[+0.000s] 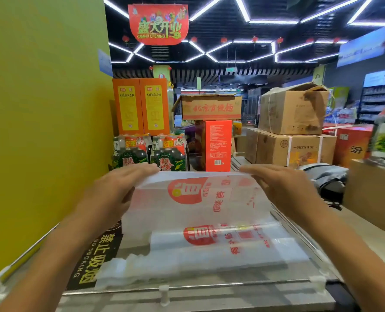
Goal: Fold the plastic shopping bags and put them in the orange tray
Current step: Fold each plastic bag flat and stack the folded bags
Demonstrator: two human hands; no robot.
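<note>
From the head camera, the left hand [119,188] and the right hand [281,188] each pinch one upper corner of a white plastic bag [198,199] with red print, lifting its far edge at 12 o'clock. The lower part of the bag lies on the tabletop [209,298]. More bags [209,255] lie flat under it, toward 6 o'clock.

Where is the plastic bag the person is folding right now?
In the head view the plastic bag is at centre, held up over the counter by its top edge between the left hand and right hand.
</note>
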